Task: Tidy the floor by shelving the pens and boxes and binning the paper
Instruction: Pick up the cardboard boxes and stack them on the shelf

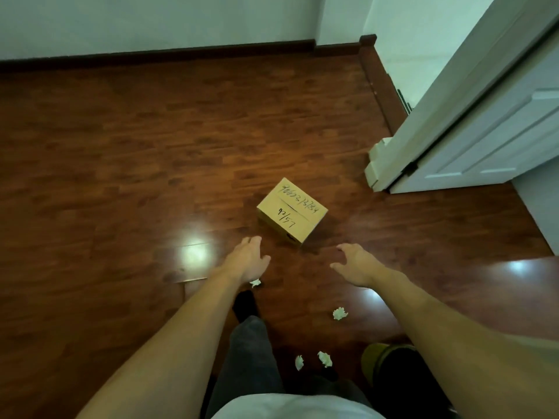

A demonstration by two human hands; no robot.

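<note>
A small cardboard box point(292, 211) with black handwriting on its top lies on the dark wooden floor point(136, 146) at the middle. My left hand point(249, 258) is stretched out just below and left of the box, empty, fingers spread. My right hand point(355, 264) hangs below and right of it, empty, with fingers loosely bent. Neither hand touches the box. Several crumpled paper balls lie nearer to me: one point(255, 282) by my left wrist, one point(340, 313) under my right forearm, and two point(325, 358) point(299, 362) near my feet.
A white door point(484, 122) stands open at the right, with a pale object point(376, 164) at its foot. White walls and a dark skirting board point(181, 54) close off the far side. A yellow-rimmed dark container point(381, 358) sits at the lower right. My leg point(251, 343) steps forward.
</note>
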